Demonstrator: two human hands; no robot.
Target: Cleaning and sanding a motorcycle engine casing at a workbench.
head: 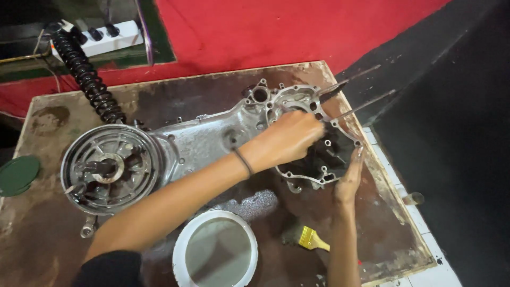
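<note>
- Left hand [289, 139]: grip closed, knuckles up, inside the open end of the crankcase [212, 141]; what the fingers clamp is hidden, so contents cannot be told.
- Right hand [349, 179]: fingers straight and apart, palm pressed flat against the case's near rim, steadying it.
- Crankcase: lies flat across the worktop [48, 239], drum [110, 167] at its left end. Judged heavy, rigid cast metal, oily and likely slippery; best held at the thick rim or bolt lugs.
- Left forearm crosses the case diagonally; right comes up from below.
- Nearby: bucket [215, 248], brush [313, 239], spring [87, 77].
</note>
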